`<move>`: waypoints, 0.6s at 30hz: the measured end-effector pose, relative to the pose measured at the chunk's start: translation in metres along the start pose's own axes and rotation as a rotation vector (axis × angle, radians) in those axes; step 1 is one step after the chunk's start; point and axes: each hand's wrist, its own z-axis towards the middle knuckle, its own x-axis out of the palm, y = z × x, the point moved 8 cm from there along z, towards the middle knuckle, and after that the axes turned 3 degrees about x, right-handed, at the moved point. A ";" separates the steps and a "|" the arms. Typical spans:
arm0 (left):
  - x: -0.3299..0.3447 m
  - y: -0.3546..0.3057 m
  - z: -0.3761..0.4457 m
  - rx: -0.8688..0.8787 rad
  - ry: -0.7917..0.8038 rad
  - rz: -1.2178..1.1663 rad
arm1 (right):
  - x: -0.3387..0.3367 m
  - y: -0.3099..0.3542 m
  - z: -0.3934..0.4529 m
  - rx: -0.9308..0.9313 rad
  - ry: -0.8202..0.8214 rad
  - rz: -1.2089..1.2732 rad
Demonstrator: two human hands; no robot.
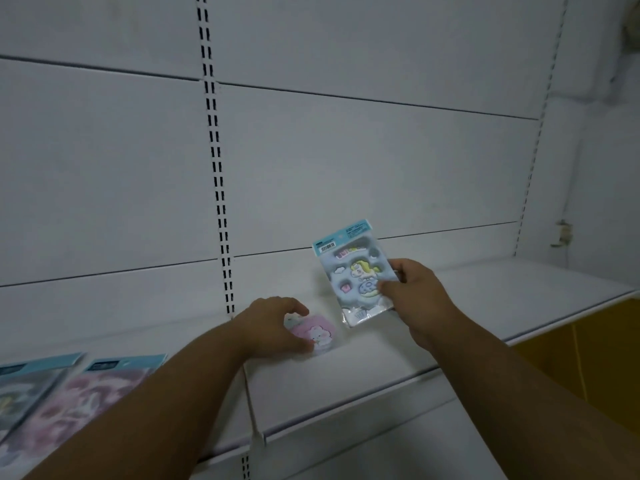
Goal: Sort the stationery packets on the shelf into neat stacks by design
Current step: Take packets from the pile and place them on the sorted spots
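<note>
Head view: right hand (414, 292) pinches blue packet (353, 275) by its right edge, tilted, raised above shelf (467, 306) middle. Left hand (273, 327) curls round pink packet (317, 334) lying on shelf, nearer front edge. Two more packets (69, 393) at shelf's left end.

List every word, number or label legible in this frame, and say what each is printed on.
No text can be read.
Blue packet in the right hand: barcode and header print, too small.
Pink packet under the left hand: no text visible.
Two packets at lower left: dark header labels, blurred.
</note>
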 end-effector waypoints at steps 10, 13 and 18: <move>-0.006 -0.085 0.049 -0.041 -0.200 -1.143 | -0.052 0.013 0.010 -0.056 0.026 -0.012; 0.018 -0.117 0.075 -0.040 -0.137 -1.160 | -0.095 0.009 0.021 -0.085 -0.031 -0.230; 0.058 -0.184 0.132 -0.009 -0.110 -1.148 | -0.184 -0.009 0.063 -0.051 -0.183 -0.546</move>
